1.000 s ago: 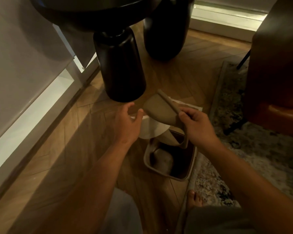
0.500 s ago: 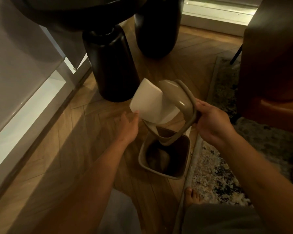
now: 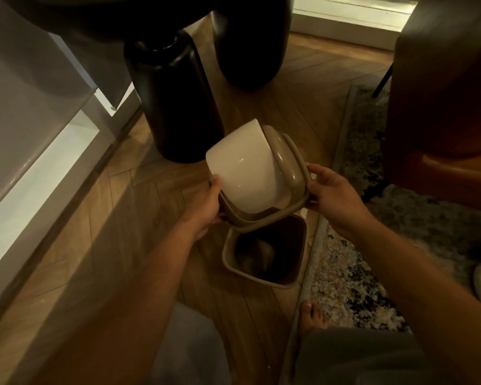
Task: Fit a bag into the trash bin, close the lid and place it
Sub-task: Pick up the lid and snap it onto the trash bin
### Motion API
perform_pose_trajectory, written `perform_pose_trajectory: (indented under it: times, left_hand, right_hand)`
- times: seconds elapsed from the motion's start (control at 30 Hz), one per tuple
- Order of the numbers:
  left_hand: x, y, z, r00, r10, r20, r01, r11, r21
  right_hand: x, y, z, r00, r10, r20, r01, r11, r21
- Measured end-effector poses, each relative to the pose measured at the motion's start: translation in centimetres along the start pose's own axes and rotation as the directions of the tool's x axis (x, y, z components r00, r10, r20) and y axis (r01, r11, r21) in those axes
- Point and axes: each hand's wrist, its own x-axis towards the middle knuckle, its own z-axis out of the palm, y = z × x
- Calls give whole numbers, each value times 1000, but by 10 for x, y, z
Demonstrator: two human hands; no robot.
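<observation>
Both hands are clamped on one lid assembly, held in the air above the far edge of the bin: the left hand (image 3: 206, 207) at its left rim, the right hand (image 3: 336, 195) at its right rim; the lid (image 3: 261, 173), tan frame with white flap, is tilted; one open trash bin (image 3: 264, 251) stands on the wooden floor (image 3: 117, 218) at the rug's (image 3: 345, 273) left edge; no liner can be made out inside; judged, the lid is off for bagging, so next it needs setting aside.

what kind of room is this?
Most likely a living or lounge area in a home. Herringbone wood floor, a patterned rug by a brown leather seat, and a dark table's thick round legs. A person holds a small bin's lid over the bin.
</observation>
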Motion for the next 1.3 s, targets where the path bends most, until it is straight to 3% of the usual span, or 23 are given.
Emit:
perform_pose_trajectory:
  times: [0.23, 0.37, 0.5, 0.7, 0.97, 1.3]
  left_hand:
    - [4, -10, -12, 1000, -24, 6, 22, 982, 189]
    - [5, -22, -11, 994, -89, 62, 67, 955, 288]
    - [8, -30, -4, 990, -94, 100, 51, 928, 370]
    - [5, -35, -2, 983, -93, 157, 9, 883, 469]
    - [6, -37, -5, 965, -163, 207, 51, 887, 460]
    - [6, -48, -7, 964, -146, 220, 48, 916, 398]
  right_hand:
    - [16, 41, -7, 986, 109, 124, -33, 866, -500]
    - [22, 65, -19, 973, 169, 158, 21, 615, -788]
    - [20, 78, -28, 961, 212, 176, 39, 529, -848]
    - [6, 89, -29, 896, 372, 242, 135, 290, -947]
    - [-10, 96, -33, 869, 427, 251, 117, 315, -942]
    - [-8, 134, -29, 897, 317, 307, 199, 330, -923]
